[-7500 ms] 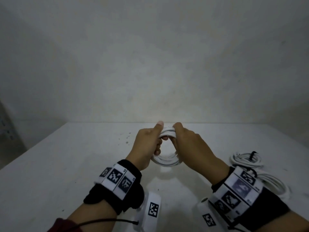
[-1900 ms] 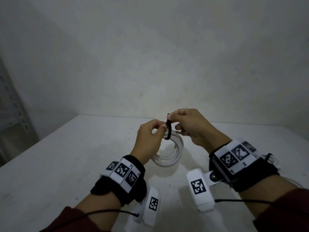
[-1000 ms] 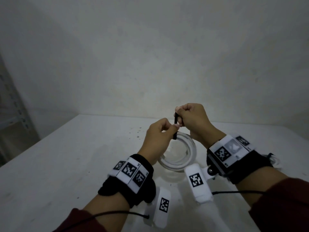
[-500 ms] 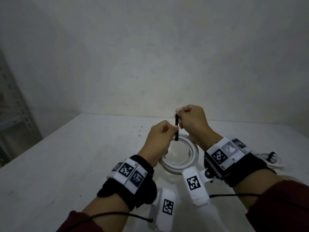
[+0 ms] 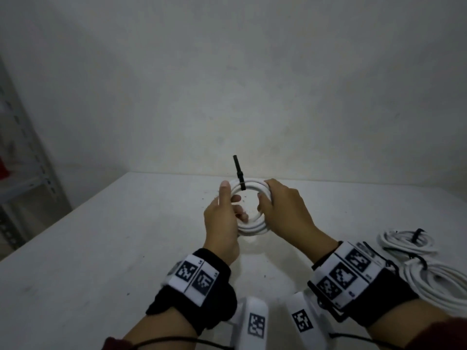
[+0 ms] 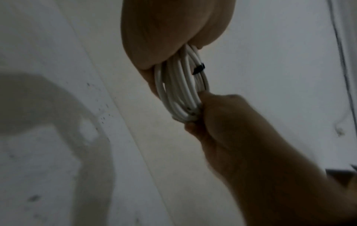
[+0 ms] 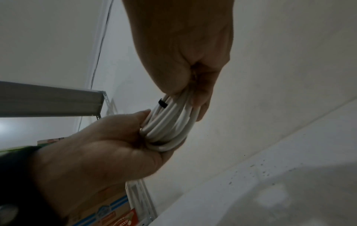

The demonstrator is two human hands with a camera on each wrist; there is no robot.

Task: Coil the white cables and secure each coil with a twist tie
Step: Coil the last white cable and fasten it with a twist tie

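A white cable coil (image 5: 249,224) is held upright above the table between both hands. My left hand (image 5: 222,218) grips its left side, thumb up along the rim. My right hand (image 5: 280,210) grips its right side with curled fingers. A black twist tie (image 5: 239,173) wraps the top of the coil, and its twisted tail sticks straight up. In the left wrist view the coil (image 6: 179,91) shows edge-on with the tie (image 6: 199,69) on it. The right wrist view shows the same coil (image 7: 170,122) and tie (image 7: 163,104) between the two hands.
Two tied white coils lie on the white table (image 5: 101,248) at the right: one farther back (image 5: 406,242), one nearer (image 5: 439,281). A metal shelf rack (image 5: 25,157) stands at the far left, with cardboard boxes (image 7: 108,214) on it.
Both hands have let go of the twist tie and moved down onto the sides of the coil. The tie's tail now stands free above the coil.
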